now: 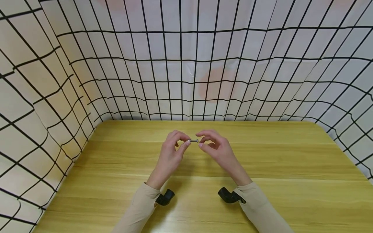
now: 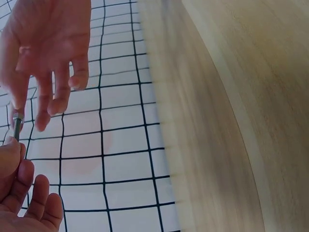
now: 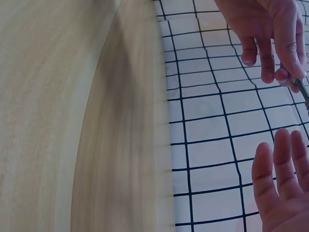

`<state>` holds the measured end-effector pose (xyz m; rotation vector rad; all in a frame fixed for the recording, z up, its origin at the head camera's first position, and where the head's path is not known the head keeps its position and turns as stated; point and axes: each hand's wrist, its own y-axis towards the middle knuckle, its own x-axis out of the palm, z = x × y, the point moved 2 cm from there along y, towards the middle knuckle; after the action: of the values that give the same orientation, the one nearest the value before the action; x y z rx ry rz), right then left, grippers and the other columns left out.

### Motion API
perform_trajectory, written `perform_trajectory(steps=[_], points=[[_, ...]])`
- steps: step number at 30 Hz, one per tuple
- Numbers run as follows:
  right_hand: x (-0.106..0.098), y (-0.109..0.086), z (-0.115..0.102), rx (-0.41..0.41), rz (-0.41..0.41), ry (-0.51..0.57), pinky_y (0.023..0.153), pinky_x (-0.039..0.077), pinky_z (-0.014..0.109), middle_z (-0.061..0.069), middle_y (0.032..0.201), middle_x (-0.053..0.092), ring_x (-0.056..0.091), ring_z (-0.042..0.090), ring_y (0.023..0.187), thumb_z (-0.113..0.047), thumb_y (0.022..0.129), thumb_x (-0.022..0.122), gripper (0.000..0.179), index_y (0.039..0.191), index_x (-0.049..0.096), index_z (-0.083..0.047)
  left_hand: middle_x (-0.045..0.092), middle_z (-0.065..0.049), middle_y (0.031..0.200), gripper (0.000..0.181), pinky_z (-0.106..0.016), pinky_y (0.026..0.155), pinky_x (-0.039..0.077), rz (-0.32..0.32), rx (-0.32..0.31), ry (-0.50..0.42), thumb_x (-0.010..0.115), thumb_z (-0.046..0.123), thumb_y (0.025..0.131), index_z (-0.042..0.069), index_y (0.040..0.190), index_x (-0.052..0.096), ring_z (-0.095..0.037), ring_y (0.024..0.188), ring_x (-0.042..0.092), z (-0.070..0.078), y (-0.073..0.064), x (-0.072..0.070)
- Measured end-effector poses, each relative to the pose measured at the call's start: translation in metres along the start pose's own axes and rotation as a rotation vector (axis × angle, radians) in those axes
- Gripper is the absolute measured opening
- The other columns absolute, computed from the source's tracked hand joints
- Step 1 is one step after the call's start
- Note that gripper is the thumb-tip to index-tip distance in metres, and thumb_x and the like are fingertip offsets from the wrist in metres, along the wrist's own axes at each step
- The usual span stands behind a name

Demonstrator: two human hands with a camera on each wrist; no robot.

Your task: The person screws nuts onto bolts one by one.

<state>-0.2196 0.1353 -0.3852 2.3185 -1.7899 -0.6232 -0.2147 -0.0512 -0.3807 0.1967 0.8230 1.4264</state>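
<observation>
Head view, from the left: white sheeting with black grid lines [image 1: 186, 72] runs down the side and on behind a wood-grain worktop [image 1: 96, 181]. Next comes a beige left sleeve [image 1: 137, 207] with a black curved fitting [image 1: 165, 197] at its cuff, and beyond it the left hand [image 1: 171, 151], which pinches one end of a small metal bolt [image 1: 194, 140] between thumb and forefinger. The bolt lies roughly level above the worktop, its wider end toward the right; whether that end is a head or a nut is too small to tell. Just beside it is the right hand [image 1: 218, 147], thumb and fingers parted and grasping nothing that shows; the left wrist view puts its fingertips very close to the bolt's wider end, and contact there cannot be told. A second black fitting [image 1: 229, 195] and the right sleeve [image 1: 262, 207] follow. Judging by its look, the bolt should be light, stiff and hard to break, yet fiddly, and its smooth metal could slip from dry fingertips or roll if dropped. The wider end looks the surest place to take hold, with a thumb-and-forefinger pinch; the shank offers little room beside the left fingertips. No brand, label or writing can be read anywhere.
</observation>
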Motion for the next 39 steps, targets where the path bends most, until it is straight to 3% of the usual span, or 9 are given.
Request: perform_trajectory(steps=[4,11,21,26,31,36,39], points=[[0.002,-0.001,-0.015,-0.035,0.008,-0.037,0.08,0.051,0.037,0.011,0.122,0.055,0.056,0.03,0.101,0.003,0.092,0.065,0.022,0.113,0.066,-0.002,0.06,0.002,0.095,0.006,-0.049,0.074,0.042,-0.006,0.009,0.0,0.067,0.004,0.092,0.009,0.094,0.067,-0.016,0.094,0.051,-0.001,0.0,0.0],[0.004,-0.002,-0.032,-0.041,0.027,-0.102,0.076,0.051,0.041,0.009,0.117,0.053,0.054,0.02,0.097,0.001,0.093,0.065,0.013,0.106,0.068,0.001,0.06,0.002,0.095,0.006,-0.049,0.073,0.04,-0.005,0.006,0.019,0.068,0.004,0.092,0.009,0.094,0.067,-0.017,0.094,0.051,-0.001,0.0,0.0],[0.005,-0.003,-0.03,0.01,0.015,-0.08,0.078,0.05,0.037,0.008,0.112,0.057,0.055,0.022,0.1,-0.004,0.095,0.064,0.01,0.104,0.068,0.0,0.059,0.003,0.095,0.006,-0.05,0.074,0.04,-0.006,0.002,0.015,0.068,0.005,0.092,0.01,0.093,0.067,-0.016,0.094,0.05,0.001,0.0,-0.002],[0.006,-0.003,-0.03,0.033,0.001,-0.056,0.076,0.05,0.034,0.008,0.107,0.059,0.055,0.022,0.094,-0.004,0.096,0.063,0.007,0.101,0.067,-0.002,0.059,0.002,0.095,0.005,-0.052,0.075,0.041,-0.008,0.023,0.017,0.068,0.003,0.092,0.007,0.094,0.067,-0.017,0.095,0.049,0.001,0.0,-0.002],[0.006,-0.001,-0.016,0.016,-0.003,-0.04,0.071,0.05,0.034,0.01,0.106,0.058,0.052,0.025,0.089,-0.004,0.097,0.061,0.007,0.098,0.068,-0.002,0.059,0.001,0.095,0.004,-0.051,0.076,0.042,-0.013,0.04,0.025,0.068,0.003,0.092,0.006,0.095,0.067,-0.018,0.096,0.05,0.001,0.0,-0.001],[0.003,0.002,0.003,0.012,0.016,-0.04,0.076,0.051,0.037,0.009,0.109,0.059,0.054,0.025,0.097,-0.008,0.1,0.058,0.013,0.098,0.069,-0.002,0.059,0.0,0.096,0.002,-0.051,0.077,0.043,-0.018,0.044,0.031,0.067,0.007,0.093,0.007,0.095,0.067,-0.019,0.097,0.05,0.002,0.0,-0.001],[0.002,0.002,-0.001,0.015,0.035,-0.037,0.079,0.051,0.04,0.011,0.113,0.06,0.054,0.025,0.102,-0.008,0.1,0.057,0.014,0.105,0.068,0.0,0.059,0.001,0.096,0.003,-0.048,0.077,0.042,-0.01,0.04,0.036,0.068,0.007,0.093,0.007,0.095,0.067,-0.018,0.098,0.05,0.002,0.0,-0.002]])
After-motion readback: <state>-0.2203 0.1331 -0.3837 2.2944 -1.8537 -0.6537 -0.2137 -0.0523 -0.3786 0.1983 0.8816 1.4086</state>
